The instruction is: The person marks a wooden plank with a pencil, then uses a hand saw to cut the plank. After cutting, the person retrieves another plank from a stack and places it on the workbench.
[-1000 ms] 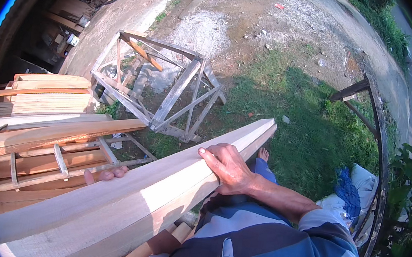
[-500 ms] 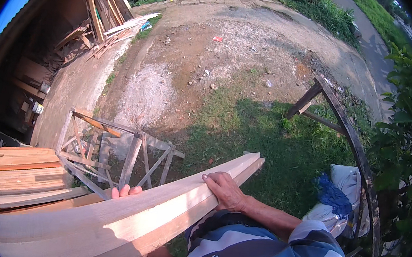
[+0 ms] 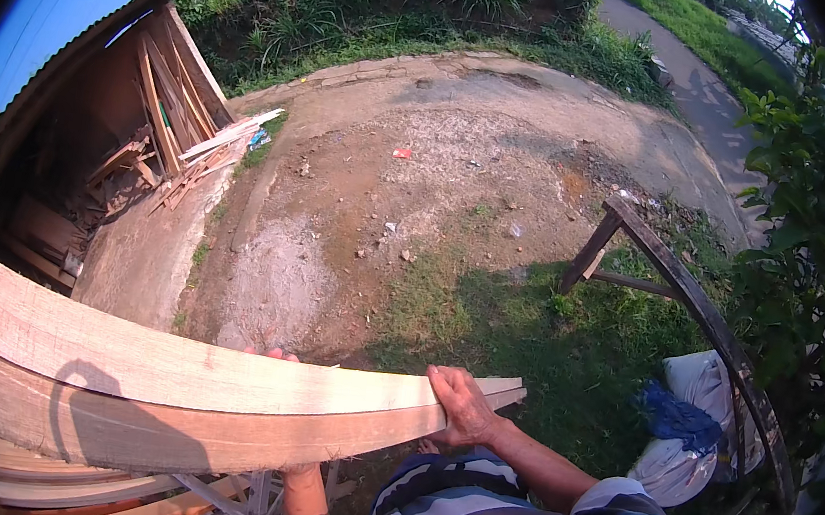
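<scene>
Two or more long pale timber boards (image 3: 149, 371), held together, run from the left edge across my body to a narrow far end at the right. My right hand (image 3: 460, 410) grips them toward that end, thumb over the top. My left hand (image 3: 277, 355) holds them farther left from beneath; its fingertips show above the top edge, the rest is hidden, and my forearm comes up below. Stacked cut planks (image 3: 76, 489) and part of a weathered wooden frame (image 3: 257, 498) lie below the boards I hold.
An open shed (image 3: 82, 152) with leaning scrap wood (image 3: 162, 101) stands at the left. A dark wooden trestle (image 3: 680, 291) and white sacks with blue mesh (image 3: 677, 416) are at the right, beside leafy plants. A dirt and concrete yard (image 3: 419, 198) reaches toward a path (image 3: 645, 51).
My view has lifted toward the yard and shed. The boards have swung toward level and higher on the left, now covering much of the frame and stacks. Both hands still hold them.
</scene>
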The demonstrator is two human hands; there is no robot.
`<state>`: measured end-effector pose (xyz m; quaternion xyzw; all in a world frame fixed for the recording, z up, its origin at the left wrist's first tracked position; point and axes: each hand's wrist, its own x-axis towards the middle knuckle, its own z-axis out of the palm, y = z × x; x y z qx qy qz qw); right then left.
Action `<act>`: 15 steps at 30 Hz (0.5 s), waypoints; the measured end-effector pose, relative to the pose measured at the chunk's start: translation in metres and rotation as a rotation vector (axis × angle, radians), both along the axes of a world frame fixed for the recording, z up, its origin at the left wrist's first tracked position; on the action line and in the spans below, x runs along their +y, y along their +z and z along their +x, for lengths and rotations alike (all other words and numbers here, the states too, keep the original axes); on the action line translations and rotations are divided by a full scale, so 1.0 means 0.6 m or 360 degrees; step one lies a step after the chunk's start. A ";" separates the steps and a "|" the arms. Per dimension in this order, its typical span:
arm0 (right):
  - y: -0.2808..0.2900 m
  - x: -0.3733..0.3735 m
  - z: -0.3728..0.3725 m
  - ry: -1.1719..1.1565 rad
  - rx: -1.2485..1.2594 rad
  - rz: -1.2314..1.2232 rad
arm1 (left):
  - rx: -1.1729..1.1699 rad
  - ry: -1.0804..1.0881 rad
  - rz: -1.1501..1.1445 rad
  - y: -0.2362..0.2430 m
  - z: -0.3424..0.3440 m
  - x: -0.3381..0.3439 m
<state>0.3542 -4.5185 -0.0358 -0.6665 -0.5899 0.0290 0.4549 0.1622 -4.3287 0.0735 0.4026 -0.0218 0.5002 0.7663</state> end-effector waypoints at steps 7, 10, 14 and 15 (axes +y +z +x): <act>-0.089 0.012 0.073 -0.0209 0.0080 -0.0355 | 0.0898 0.1466 0.1990 -0.089 0.045 0.130; -0.144 0.004 0.106 -0.0343 0.0211 -0.0657 | 0.1067 0.1067 0.1772 -0.092 0.072 0.161; -0.195 0.018 0.153 -0.0388 0.0438 -0.0717 | 0.0836 0.0761 0.0940 -0.081 0.181 0.157; -0.202 0.026 0.167 -0.0387 0.0400 -0.0675 | 0.0673 0.0429 0.0586 -0.073 0.208 0.158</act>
